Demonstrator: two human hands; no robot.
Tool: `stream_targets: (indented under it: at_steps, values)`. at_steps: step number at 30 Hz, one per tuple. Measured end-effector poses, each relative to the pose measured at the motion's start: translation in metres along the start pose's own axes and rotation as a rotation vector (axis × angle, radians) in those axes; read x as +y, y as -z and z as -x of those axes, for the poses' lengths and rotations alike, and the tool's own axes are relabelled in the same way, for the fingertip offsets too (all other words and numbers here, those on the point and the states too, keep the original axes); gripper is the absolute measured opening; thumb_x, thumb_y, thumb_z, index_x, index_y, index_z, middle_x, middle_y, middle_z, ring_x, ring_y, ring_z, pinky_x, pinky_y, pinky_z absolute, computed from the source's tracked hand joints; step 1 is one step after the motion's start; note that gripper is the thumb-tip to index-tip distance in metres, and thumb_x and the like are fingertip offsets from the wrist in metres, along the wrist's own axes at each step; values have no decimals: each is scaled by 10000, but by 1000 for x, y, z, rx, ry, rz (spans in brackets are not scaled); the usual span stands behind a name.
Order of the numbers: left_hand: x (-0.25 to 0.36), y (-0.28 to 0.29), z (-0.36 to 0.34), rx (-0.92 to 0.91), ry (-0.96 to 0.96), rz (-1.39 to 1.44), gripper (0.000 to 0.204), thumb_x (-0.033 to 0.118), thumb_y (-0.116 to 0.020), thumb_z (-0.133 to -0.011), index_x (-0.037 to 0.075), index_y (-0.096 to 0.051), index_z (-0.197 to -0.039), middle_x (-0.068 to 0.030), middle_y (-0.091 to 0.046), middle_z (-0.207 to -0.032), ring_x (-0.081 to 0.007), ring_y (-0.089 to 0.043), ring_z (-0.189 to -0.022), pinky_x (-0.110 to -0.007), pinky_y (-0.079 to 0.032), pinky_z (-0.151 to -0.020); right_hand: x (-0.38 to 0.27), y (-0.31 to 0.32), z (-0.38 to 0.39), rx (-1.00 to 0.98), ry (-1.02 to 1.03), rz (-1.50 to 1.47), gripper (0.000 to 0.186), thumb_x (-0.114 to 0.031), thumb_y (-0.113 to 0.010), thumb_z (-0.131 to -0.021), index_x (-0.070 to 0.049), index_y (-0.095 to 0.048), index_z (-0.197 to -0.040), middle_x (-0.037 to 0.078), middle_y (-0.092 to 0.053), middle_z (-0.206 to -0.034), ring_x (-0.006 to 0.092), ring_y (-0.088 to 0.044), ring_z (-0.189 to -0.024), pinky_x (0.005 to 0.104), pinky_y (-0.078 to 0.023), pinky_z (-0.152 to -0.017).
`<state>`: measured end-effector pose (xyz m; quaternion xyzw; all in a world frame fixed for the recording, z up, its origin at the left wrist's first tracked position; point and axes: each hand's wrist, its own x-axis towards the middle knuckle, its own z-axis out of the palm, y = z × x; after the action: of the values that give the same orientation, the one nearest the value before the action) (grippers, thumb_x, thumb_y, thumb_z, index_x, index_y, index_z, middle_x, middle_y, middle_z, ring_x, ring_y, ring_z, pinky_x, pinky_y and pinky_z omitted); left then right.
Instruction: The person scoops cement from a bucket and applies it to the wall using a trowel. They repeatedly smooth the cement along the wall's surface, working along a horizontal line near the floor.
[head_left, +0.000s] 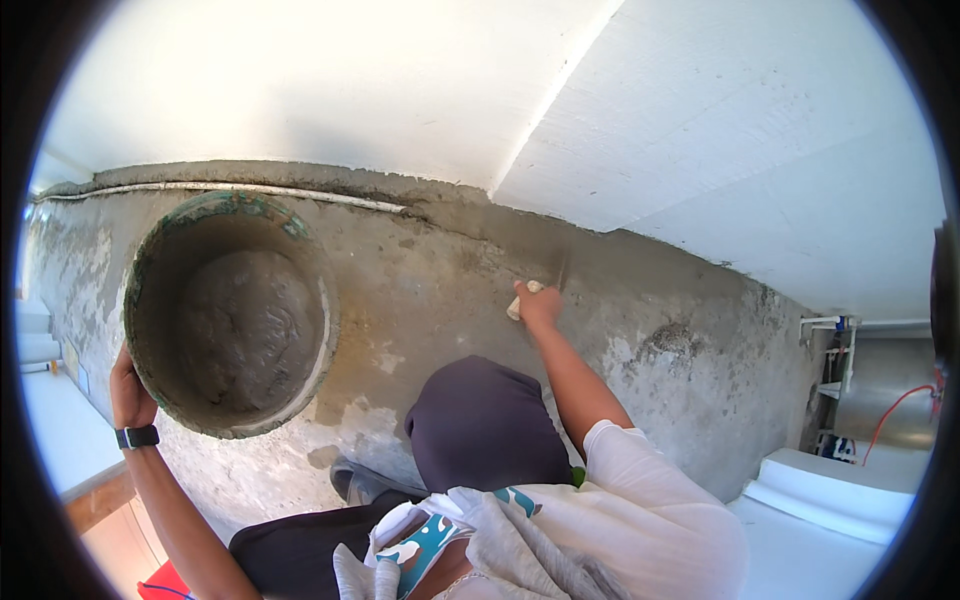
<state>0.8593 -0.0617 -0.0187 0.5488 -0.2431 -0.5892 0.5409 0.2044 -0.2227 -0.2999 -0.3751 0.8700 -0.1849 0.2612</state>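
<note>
A round bucket (318,375) with a mortar-crusted rim and green patches stands tilted at the left. Wet grey mortar (250,325) lies in its bottom. My left hand (132,392) grips the bucket's near left side, and its fingertips are hidden behind the wall of the bucket. Farther right, my right hand (541,304) is closed round the pale handle of a trowel (516,308). Its thin blade shows edge-on beyond my knuckles, against a band of darker, wet mortar (630,262) along the foot of the white wall.
A white pipe (270,187) runs along the wall's foot behind the bucket. The white wall (400,90) meets a second white face at a corner. My bent knee (485,425) is over the rough concrete floor (390,300). White ledges (830,500) and metal fittings (840,360) stand at the right.
</note>
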Motion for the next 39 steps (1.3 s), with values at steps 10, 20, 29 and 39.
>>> stream_targets:
  at_steps: [10,20,29,39]
  values:
    - [1,-6,-1,5,6,0,436,222,-404,-1104,14,-484,-1478,-114,-572,-1454,-233,-559,-1299,-391,-427,-1124,-69,-42,64,-319,307,0,586,-453,-795,-818,89,-681,-1010,268,-716,-982,414,-706,-946,501,-536,-824]
    - [0,2,-2,17,5,-7,437,214,-392,-1109,19,-469,-1492,-112,-569,-1458,-226,-561,-1299,-383,-433,-1120,1,14,-38,79,-76,-29,644,-475,-799,-819,98,-667,-1081,277,-708,-1040,403,-698,-1010,485,-537,-868]
    - [0,-2,0,-22,-16,-38,442,216,-377,-1111,24,-460,-1500,-114,-566,-1463,-232,-563,-1299,-382,-432,-1124,-52,-42,38,-226,182,48,600,-421,-780,-852,100,-639,-1115,281,-705,-1063,405,-700,-994,476,-548,-853]
    - [0,7,1,-19,3,-22,436,198,-381,-1106,15,-467,-1492,-120,-573,-1455,-235,-568,-1295,-386,-439,-1119,-23,-5,-11,28,126,-73,597,-452,-809,-815,80,-657,-1038,250,-720,-964,365,-723,-883,467,-553,-776]
